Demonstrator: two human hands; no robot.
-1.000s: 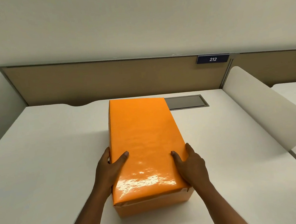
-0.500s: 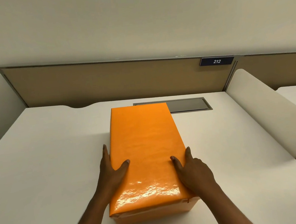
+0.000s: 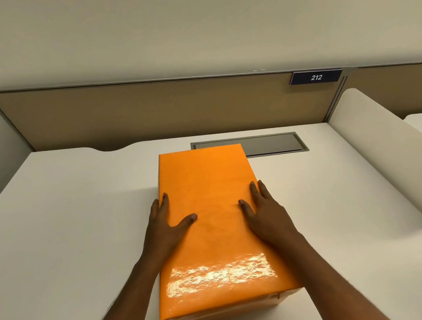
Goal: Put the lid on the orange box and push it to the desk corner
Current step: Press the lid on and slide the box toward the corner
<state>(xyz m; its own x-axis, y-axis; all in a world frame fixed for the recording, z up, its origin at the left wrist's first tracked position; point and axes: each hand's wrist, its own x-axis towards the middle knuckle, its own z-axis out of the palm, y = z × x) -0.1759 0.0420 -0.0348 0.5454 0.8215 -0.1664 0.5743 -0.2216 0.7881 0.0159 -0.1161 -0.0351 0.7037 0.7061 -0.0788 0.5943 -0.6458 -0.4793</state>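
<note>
Head view: one box [image 3: 212,226], lid on, on surface [image 3: 64,225].
Hands: two; left [image 3: 166,224], right [image 3: 265,215].
Grip: both flat, spread open, pressing box edges.

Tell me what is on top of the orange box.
The glossy orange lid covers the orange box; the left hand and right hand rest on it. The inside is hidden.

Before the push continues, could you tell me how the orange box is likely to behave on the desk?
The orange box lies long, low and flat on the desk, so tipping seems unlikely. Its glossy lid may feel slippery under the left hand and right hand.
</note>
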